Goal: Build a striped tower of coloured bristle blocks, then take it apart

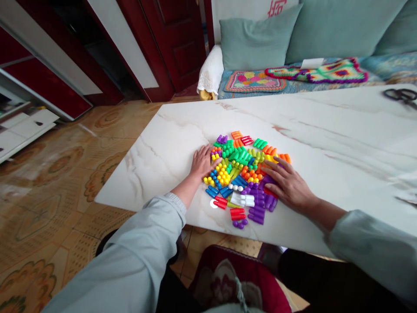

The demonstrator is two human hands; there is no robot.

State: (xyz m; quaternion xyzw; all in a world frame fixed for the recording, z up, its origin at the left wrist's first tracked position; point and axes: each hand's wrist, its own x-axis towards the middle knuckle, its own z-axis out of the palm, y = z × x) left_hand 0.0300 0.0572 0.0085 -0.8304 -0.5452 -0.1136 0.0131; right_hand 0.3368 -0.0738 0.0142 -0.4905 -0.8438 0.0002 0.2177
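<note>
A pile of small plastic pieces [239, 158] in many colours, with rounded ends, is spread over the marble-patterned table [182, 126]. At the pile's left edge my left hand [202, 163] lies with its fingers apart, its thumb reaching over yellow pieces [223, 176]. My right hand [288, 182] rests on the right edge, fingers spread over purple and red pieces, palm down. White pieces [243, 199], red pieces [237, 214] and purple pieces [256, 215] lie at the pile's near side. Neither hand has a piece gripped in it.
Black scissors [402, 94] lie at the table's far right. Beyond the table stands a sofa with green cushions [260, 43] and crocheted mats [256, 81]. A dark red patterned seat [234, 278] is below the table's near edge.
</note>
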